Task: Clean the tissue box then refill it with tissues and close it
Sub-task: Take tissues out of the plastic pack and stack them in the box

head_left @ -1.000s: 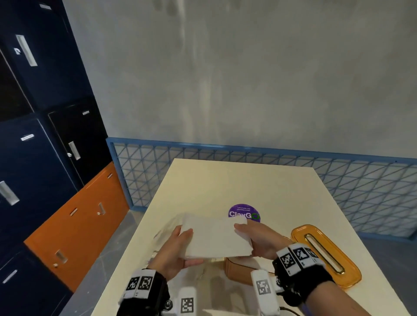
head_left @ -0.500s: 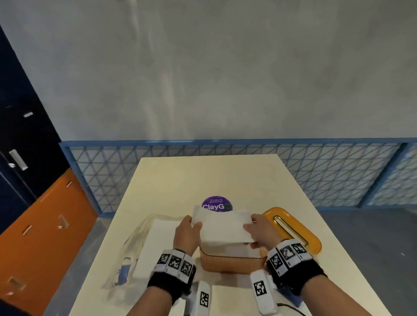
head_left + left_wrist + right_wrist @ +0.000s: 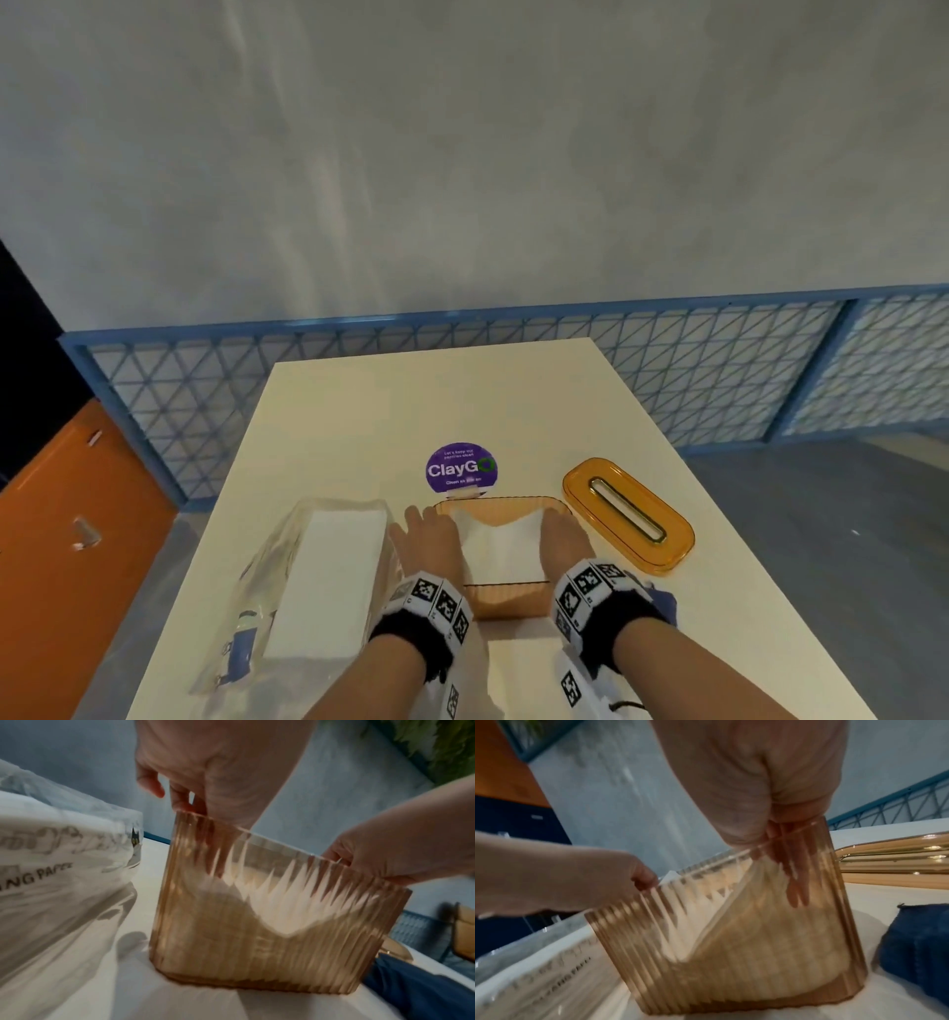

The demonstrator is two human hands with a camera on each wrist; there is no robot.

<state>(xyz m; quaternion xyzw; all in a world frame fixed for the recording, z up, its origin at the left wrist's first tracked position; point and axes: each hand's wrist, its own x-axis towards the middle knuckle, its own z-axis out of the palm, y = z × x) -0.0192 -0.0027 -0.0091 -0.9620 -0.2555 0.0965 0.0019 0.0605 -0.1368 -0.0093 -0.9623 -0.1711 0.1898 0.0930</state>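
Both hands have come down since the earlier frame, when they held the tissues (image 3: 506, 550) above the box (image 3: 506, 598); now the stack sags in a V inside the box, its two ends higher than its middle. Left hand (image 3: 429, 539) reaches into the box at its left end, fingers (image 3: 187, 801) pointing down past the rim; the thumb stays outside. Right hand (image 3: 562, 542) does the same at the box's right end, fingers (image 3: 795, 890) showing through the ribbed amber wall against the tissues. Whether either hand pinches the stack or only pushes it I cannot tell, since the wall blurs the fingertips. Lid (image 3: 629, 516), slot up, lies just right of the box, apart from it. Left of the box lies a clear pack (image 3: 318, 575) of more tissues. Beyond the box stands a purple sign (image 3: 461, 468). Right of the box, near the wrist, lies a blue cloth (image 3: 916, 949). All sit on the table (image 3: 462, 401).
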